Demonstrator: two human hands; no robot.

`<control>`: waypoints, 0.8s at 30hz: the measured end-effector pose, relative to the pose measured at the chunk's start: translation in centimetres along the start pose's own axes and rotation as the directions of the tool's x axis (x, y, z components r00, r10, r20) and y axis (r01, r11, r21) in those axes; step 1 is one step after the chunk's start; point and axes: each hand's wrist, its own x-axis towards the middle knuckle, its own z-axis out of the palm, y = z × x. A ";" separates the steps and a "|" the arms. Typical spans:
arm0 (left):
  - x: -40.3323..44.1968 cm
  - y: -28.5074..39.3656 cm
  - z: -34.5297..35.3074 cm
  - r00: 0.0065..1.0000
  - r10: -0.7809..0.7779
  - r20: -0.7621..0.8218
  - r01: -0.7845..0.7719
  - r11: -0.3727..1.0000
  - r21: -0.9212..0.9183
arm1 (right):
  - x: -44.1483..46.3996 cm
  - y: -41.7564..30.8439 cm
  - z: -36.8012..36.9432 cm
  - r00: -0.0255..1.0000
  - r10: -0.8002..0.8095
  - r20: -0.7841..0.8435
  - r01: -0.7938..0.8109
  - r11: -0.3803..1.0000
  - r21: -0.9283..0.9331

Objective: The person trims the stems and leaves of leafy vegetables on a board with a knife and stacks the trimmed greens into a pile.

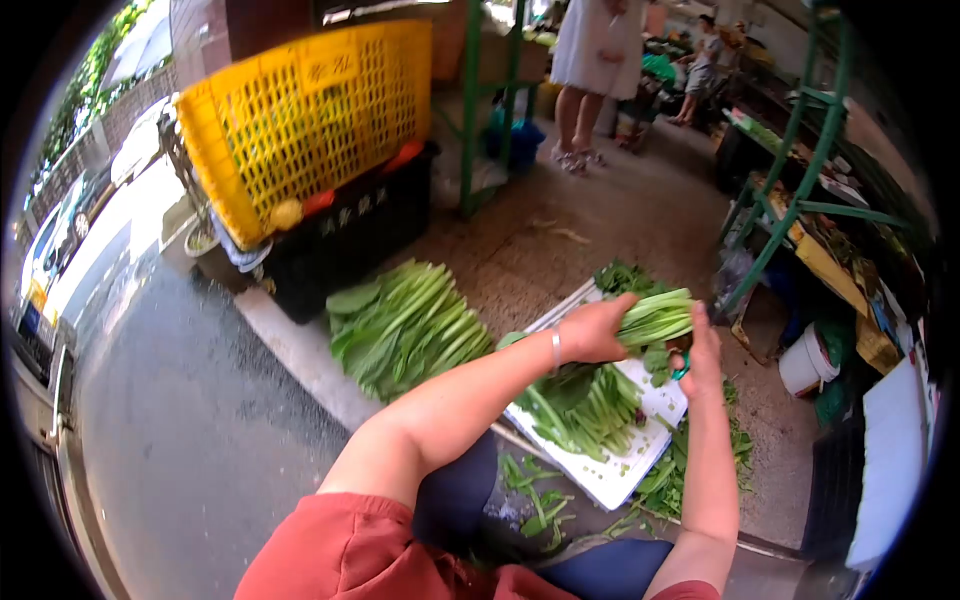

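Gripping the green bunch [656,318] right of the frame's centre, the left hand [597,330] lay at its left; the right hand [706,352], grip unclear, was nearer the stem ends [686,300], a teal loop [682,367] beside its palm. The green bunch's long axis ran nearly level, stem ends pointing right, slightly up.

We can read no text with certainty. In the upper left of the frame, we see raised markings that look like characters on a panel near the top edge of the yellow crate [332,68]. Below them, we find a short row of pale characters across the black crate [345,240]. Both are too small and blurred for us to make out.
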 end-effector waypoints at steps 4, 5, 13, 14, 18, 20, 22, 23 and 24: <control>-2.0 -4.2 -5.4 0.993 -0.073 -0.093 0.096 0.957 0.275 | 0.6 0.9 -0.3 0.994 0.070 0.078 -0.071 0.997 0.015; -3.1 -5.0 -7.4 0.991 -0.106 -0.083 0.129 0.926 0.355 | 0.8 1.1 -0.5 0.992 0.065 0.109 -0.068 0.997 0.024; -12.3 -14.2 -19.2 0.951 -0.308 -0.025 0.280 0.824 0.492 | 2.3 3.0 -1.1 0.980 0.107 0.166 -0.108 0.994 -0.007; -13.0 -15.3 -19.5 0.908 -0.411 -0.088 0.398 0.776 0.488 | 2.3 3.3 -0.9 0.977 0.136 0.163 -0.134 0.991 -0.021; -16.0 -25.0 -17.7 0.851 -0.484 -0.202 0.511 0.678 0.529 | 2.4 3.8 -1.2 0.966 0.211 0.151 -0.203 0.977 -0.064; -16.6 -28.4 -14.4 0.753 -0.642 -0.142 0.644 0.677 0.356 | 2.4 3.8 -1.3 0.966 0.231 0.117 -0.223 0.971 -0.082; -15.8 -24.6 -12.5 0.638 -0.737 -0.223 0.742 0.512 0.432 | 2.8 4.0 -1.1 0.964 0.248 0.095 -0.240 0.966 -0.093; -15.4 -25.4 -12.2 0.640 -0.738 -0.212 0.735 0.508 0.449 | 3.0 4.3 -1.1 0.962 0.258 0.086 -0.251 0.964 -0.084; -14.9 -26.1 -12.2 0.631 -0.748 -0.206 0.743 0.507 0.438 | 3.3 4.7 -1.2 0.960 0.270 0.080 -0.264 0.962 -0.076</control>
